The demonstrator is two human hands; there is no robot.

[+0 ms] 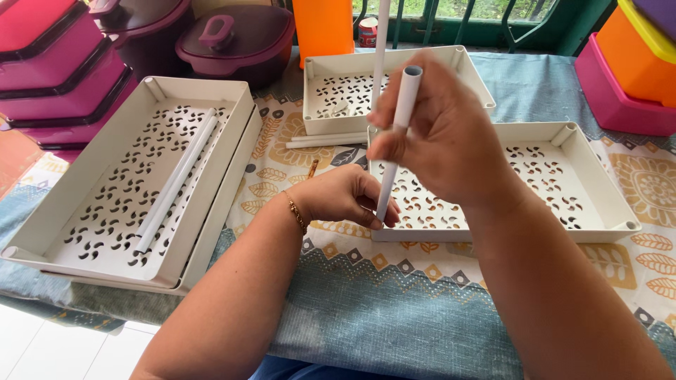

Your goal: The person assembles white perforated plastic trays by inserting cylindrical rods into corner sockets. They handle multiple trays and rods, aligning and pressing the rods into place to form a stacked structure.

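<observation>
The white perforated tray (598,193) lies flat on the patterned cloth (394,302) right in front of you, its long side running left to right, and its near-left corner sits under both your hands. Everything turns on that corner: the white tube (396,151) stands nearly upright over it, leaning slightly so its open top tips to the right, and its lower end meets the tray just where your left hand is. Your right hand (440,134) is the higher one, fingers wrapped round the tube's upper part, wrist bent and forearm coming in from the lower right. Your left hand (348,197) is lower and nearer the corner, curled tight around the tube's foot with the knuckles towards you; whether the tube end already sits in the corner socket is hidden behind those fingers, so I cannot tell. A second tube (380,49) rises upright just behind your right hand. Two more tubes (176,179) lie loose in the stacked trays (225,190) well to your left.
</observation>
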